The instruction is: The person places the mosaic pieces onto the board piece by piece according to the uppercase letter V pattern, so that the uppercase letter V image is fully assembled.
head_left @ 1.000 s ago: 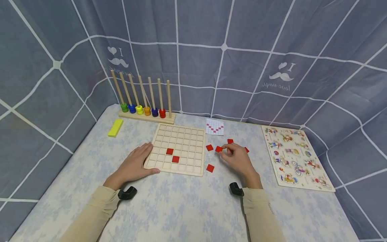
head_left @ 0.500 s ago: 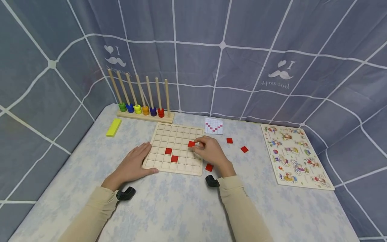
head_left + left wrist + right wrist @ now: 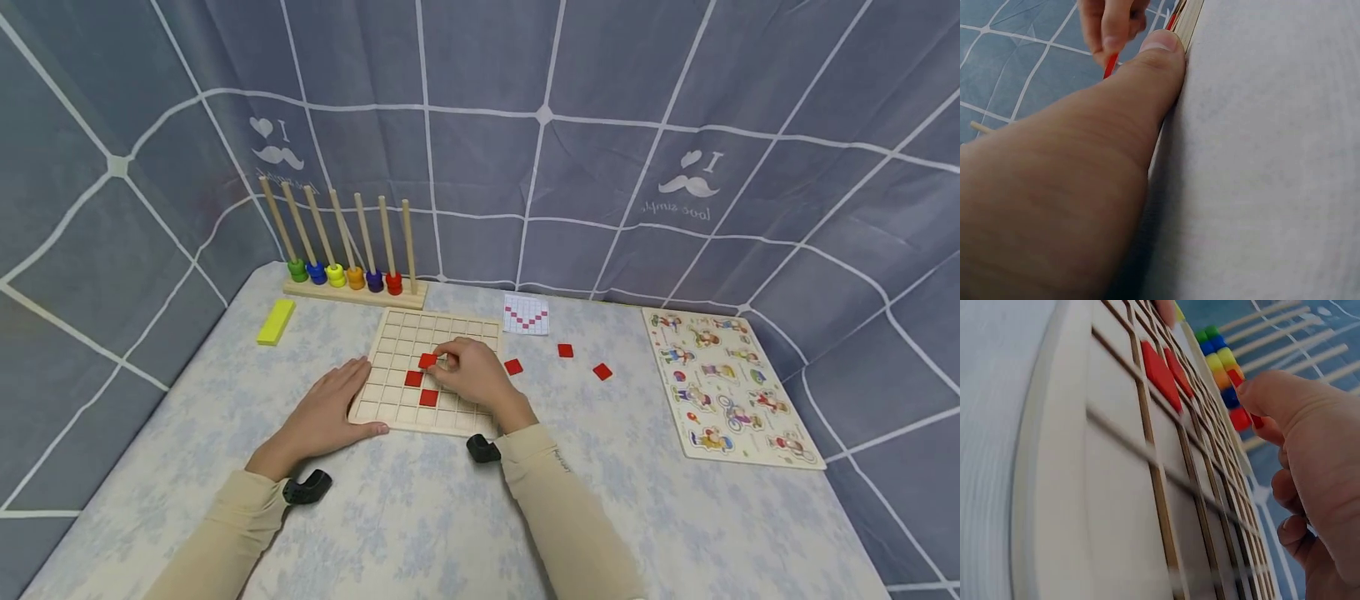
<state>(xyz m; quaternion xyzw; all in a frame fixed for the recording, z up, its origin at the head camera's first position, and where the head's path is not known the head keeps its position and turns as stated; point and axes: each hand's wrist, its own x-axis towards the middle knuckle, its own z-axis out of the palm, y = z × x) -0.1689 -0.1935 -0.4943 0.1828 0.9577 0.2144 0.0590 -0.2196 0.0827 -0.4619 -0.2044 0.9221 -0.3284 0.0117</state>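
My right hand (image 3: 474,375) pinches a red square tile (image 3: 427,361) between thumb and finger, held over the wooden grid board (image 3: 390,408). In the right wrist view the pinched tile stands clear of the board's surface. Two more red tiles lie in the board's cells, one (image 3: 413,378) just below the held tile and another (image 3: 428,398) diagonally lower right. My left hand (image 3: 322,417) rests flat at the board's left edge, fingers straight, thumb along the near corner. From the left wrist view the thumb (image 3: 1159,56) touches the board's side.
Loose red tiles (image 3: 566,351) lie right of the board. A printed pattern card (image 3: 526,315) sits behind it. At the back left stand a peg rack (image 3: 352,293) with coloured rings and a yellow block (image 3: 276,322). A picture puzzle board (image 3: 727,387) lies far right.
My right hand has picked up a red tile from the table right of the board and carried it left over the grid. The left hand has stayed at the board's edge.
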